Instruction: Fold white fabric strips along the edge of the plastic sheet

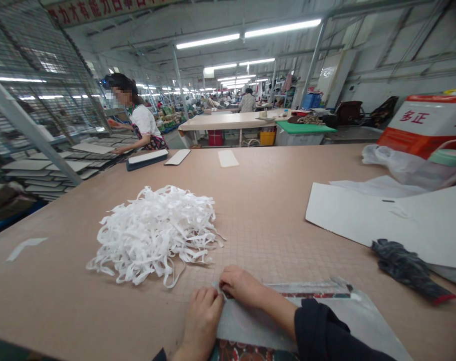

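Observation:
My left hand (pixel 202 313) and my right hand (pixel 240 287) meet at the near edge of the tan table (pixel 273 210). Both pinch the corner of a grey sheet (pixel 246 321) that lies on the table under my right forearm. The fingers of both hands are curled closed on that corner. A strip with a dark red patterned edge (pixel 310 293) runs along the sheet's far side. Just beyond my hands lies a loose heap of white strips (pixel 156 233), a hand's width from my fingers.
A dark glove (pixel 406 268) lies at the right on large white sheets (pixel 386 213). A clear plastic bag (pixel 397 165) and a red-and-white box (pixel 427 123) stand behind them. A person (pixel 141 123) works at far left beside stacked flat boards (pixel 62 168).

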The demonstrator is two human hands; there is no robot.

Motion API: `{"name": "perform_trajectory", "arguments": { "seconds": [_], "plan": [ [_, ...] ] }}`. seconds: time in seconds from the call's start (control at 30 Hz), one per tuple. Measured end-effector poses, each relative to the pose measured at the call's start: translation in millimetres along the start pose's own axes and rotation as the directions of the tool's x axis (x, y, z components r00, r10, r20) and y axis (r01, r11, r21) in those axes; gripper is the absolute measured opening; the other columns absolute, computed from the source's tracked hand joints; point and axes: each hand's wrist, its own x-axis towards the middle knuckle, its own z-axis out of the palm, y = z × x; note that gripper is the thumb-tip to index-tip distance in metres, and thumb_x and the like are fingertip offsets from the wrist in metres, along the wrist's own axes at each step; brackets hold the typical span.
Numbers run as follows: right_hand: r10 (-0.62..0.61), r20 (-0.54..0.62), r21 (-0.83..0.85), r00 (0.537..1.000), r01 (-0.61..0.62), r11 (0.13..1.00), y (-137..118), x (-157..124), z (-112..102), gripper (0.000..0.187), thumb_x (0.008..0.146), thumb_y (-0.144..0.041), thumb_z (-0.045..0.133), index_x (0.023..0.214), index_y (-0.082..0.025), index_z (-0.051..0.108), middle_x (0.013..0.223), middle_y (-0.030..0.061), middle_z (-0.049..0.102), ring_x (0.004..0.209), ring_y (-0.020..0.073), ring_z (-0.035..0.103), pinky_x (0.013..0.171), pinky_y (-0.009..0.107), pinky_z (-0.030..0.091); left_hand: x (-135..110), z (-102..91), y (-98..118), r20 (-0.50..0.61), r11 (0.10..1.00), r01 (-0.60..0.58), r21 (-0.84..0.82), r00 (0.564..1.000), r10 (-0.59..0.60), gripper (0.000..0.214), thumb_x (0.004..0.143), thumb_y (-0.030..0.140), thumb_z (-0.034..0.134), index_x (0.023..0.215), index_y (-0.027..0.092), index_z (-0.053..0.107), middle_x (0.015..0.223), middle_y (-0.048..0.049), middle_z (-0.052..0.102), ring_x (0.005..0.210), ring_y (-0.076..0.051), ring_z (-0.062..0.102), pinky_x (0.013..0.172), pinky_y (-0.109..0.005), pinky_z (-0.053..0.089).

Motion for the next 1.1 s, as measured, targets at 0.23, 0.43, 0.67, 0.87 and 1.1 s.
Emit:
{"name": "perform_trajectory", "arguments": {
  "seconds": [0.23,0.43,0.67,0.87,1.1],
  "plan": [
    [0.025,0.07,-0.078,0.997,-0.019,0.997,-6,9,-8,0.016,0.076,-0.014,0.048,0.082,-0.016,0.062,0.085,0.0056,0.062,0.078,0.0159,0.055,0.067,0.023,0.04,1,-5.7,3,0.023,0.986,-0.128,0.11,0.992,0.126,0.032,0.081,0.004,0.035,0.101,0.016,0.056,0.083,-0.005,0.058,0.075,-0.019,0.051,0.073,-0.035,0.04],
    [0.057,0.059,-0.068,0.997,-0.053,0.996,-10,7,-11,0.021,0.072,-0.01,0.048,0.09,-0.016,0.058,0.09,0.0057,0.061,0.08,0.0166,0.055,0.068,0.024,0.04,2,-1.8,0,0.064,0.989,-0.113,0.095,0.992,0.108,0.031,0.08,0.003,0.037,0.101,0.017,0.057,0.083,-0.005,0.059,0.075,-0.02,0.052,0.07,-0.036,0.042],
    [0.126,0.052,0.015,0.991,-0.127,0.992,-9,3,-16,0.015,0.074,-0.013,0.049,0.083,-0.017,0.059,0.088,0.0041,0.061,0.08,0.0145,0.054,0.07,0.021,0.039,1,-0.2,-1,0.085,0.996,-0.062,0.061,0.995,0.056,0.031,0.079,0.003,0.042,0.1,0.02,0.057,0.084,-0.0031,0.059,0.074,-0.019,0.052,0.068,-0.034,0.041],
    [0.161,0.038,-0.028,0.986,-0.16,0.987,-15,8,-12,0.019,0.072,-0.008,0.044,0.081,-0.014,0.06,0.086,0.0071,0.061,0.077,0.0165,0.055,0.067,0.024,0.039,2,-3.9,1,0.044,0.991,-0.101,0.086,0.994,0.098,0.03,0.081,0.005,0.038,0.1,0.018,0.057,0.087,-0.0043,0.059,0.075,-0.018,0.052,0.07,-0.033,0.041],
    [0.21,-0.04,-0.111,0.977,-0.213,0.971,-28,-2,-11,0.024,0.081,-0.007,0.035,0.09,-0.013,0.057,0.092,0.0091,0.06,0.081,0.0186,0.053,0.068,0.027,0.04,4,-1.7,-4,-0.023,0.974,-0.205,0.092,0.978,0.208,0.037,0.079,0.003,0.035,0.105,0.019,0.056,0.105,-0.0035,0.062,0.096,-0.019,0.052,0.09,-0.035,0.034]
  ]
}}
